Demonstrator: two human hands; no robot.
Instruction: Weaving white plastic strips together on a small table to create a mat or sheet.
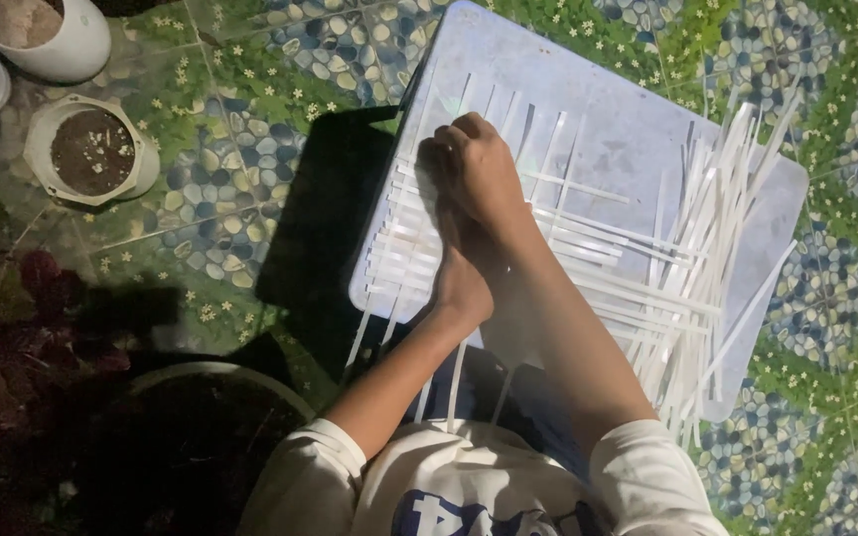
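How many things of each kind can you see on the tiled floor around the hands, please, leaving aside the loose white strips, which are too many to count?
Pale blue plastic board: 1
Soil-filled white pots: 2
Dark basin, bottom left: 1
Hands, left hand and right hand, on the woven white strips: 2
Total: 6

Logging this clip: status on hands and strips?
Right hand and left hand both pressing woven white strips on board. Loose strips piled right. Nothing obstructing.
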